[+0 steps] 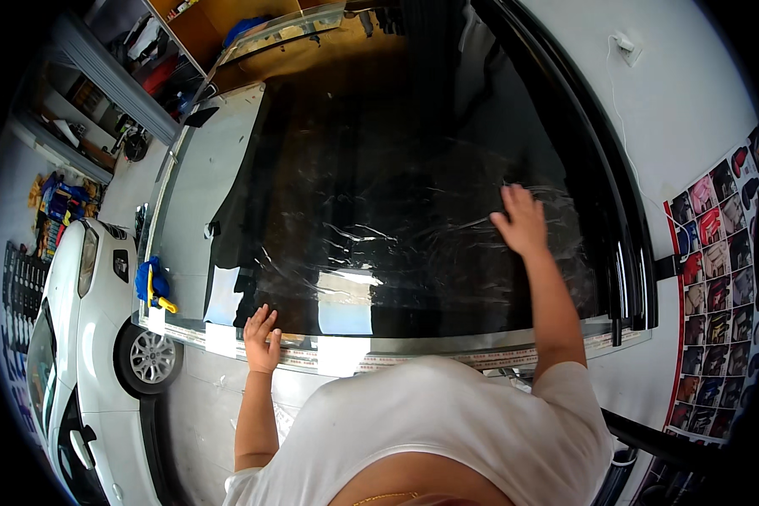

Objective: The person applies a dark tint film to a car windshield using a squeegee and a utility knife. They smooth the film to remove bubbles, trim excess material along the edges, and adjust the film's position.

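Observation:
A wide sheet of dark, glossy film point(379, 185) lies across a glass-topped table point(215, 160), with creases and wrinkles in its middle and toward the right. My right hand point(524, 221) rests flat on the wrinkled right part of the film, fingers out and holding nothing. At the film's near left corner is my left hand point(262, 339), palm down at the table's front edge, its fingers extended. Bright reflections show on the film near the front edge.
A blue cloth with a yellow-handled tool point(154, 287) sits at the table's left corner. Long dark rolls point(628, 228) run along the right side. A white car point(101, 337) stands on the left, and a picture chart point(717, 295) hangs on the right wall.

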A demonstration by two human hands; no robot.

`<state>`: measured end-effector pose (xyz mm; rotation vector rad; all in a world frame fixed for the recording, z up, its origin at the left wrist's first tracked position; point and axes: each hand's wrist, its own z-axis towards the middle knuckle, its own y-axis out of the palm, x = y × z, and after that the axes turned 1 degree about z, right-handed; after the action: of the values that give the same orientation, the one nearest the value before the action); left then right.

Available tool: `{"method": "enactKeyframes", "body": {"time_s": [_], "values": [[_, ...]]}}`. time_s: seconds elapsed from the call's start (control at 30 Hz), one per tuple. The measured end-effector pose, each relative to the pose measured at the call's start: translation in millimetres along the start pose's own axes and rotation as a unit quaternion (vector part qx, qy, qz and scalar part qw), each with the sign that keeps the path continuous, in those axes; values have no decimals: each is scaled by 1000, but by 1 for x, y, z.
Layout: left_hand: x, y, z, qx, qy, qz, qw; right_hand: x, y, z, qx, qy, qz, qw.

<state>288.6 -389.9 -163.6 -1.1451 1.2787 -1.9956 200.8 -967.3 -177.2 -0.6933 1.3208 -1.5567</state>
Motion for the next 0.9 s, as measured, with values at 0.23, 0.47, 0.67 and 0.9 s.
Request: {"method": "enactKeyframes", "body": {"time_s": [0.23,0.47,0.67,0.9], "values": [[7,-1,2,6,16,-12,1000,91,-34,-45,-108,273,-101,951],[-2,3,1,10,8,-22,1000,19,-9,1,-4,116,4,993],[-2,1,2,14,7,-12,1000,49,-10,10,-69,167,-23,983],[3,2,-1,14,-3,-12,1000,102,-32,-51,-67,261,-54,961]]}}
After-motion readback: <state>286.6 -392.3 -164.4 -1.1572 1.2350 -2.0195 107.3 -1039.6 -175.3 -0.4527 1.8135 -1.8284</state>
